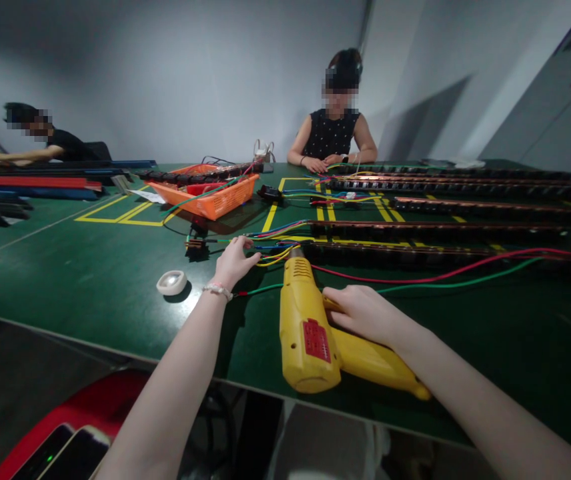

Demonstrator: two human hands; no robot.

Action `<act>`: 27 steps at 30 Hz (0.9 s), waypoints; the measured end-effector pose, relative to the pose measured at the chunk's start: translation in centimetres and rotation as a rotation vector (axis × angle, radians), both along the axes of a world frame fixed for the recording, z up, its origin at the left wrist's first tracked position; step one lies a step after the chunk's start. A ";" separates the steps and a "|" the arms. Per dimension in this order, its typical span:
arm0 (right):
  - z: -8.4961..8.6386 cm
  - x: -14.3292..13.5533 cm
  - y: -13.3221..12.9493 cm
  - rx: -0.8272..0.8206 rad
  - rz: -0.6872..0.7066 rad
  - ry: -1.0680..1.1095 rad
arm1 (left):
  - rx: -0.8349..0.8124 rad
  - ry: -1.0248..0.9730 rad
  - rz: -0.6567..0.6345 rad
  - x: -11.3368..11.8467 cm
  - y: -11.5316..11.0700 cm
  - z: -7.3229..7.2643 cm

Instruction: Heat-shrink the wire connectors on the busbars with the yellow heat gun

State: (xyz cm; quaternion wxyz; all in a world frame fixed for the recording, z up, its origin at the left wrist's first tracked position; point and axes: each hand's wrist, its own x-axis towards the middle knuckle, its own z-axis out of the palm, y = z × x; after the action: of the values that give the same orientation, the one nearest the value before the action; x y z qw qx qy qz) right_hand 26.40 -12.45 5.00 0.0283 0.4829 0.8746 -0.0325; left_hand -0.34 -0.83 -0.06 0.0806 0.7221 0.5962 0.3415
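Yellow plastic is filling the middle of my view: the heat gun (310,333) is lying on the green table (90,280), its nozzle pointing away from me toward a tangle of coloured wires (270,250). My right hand (365,313) is resting on the gun where barrel meets handle, fingers loosely curled over it (I cannot tell whether they are actually gripping). My left hand (233,261), a bracelet at the wrist, is reaching to the wire ends just beside the nozzle, fingertips pinching together on them. A roll of white tape (171,282) is sitting near that wrist. Beyond the wires, long dark rails (440,230) are running off to the right, and an orange basket (215,193) is standing further back. Two other people are sitting at the far side.
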 end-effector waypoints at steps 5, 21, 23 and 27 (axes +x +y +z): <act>-0.1 0.0 0.1 0.017 0.007 -0.020 | -0.065 -0.099 -0.119 -0.1 1.0 -0.9; -0.4 -3.3 0.5 0.148 0.111 -0.089 | 0.019 -0.332 -0.190 0.8 1.0 -0.9; -0.5 -4.5 1.1 0.160 0.126 -0.076 | -0.002 -0.372 -0.184 0.7 1.2 -1.2; -0.4 -6.1 1.7 0.171 0.149 -0.057 | -0.018 -0.460 -0.175 0.4 1.6 -1.5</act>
State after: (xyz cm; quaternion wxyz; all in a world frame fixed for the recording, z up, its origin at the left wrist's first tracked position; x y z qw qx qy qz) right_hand 20.30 -10.76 4.57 0.0143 0.4181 0.9064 0.0581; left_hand 0.01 0.79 -1.53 0.2502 0.6735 0.5002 0.4832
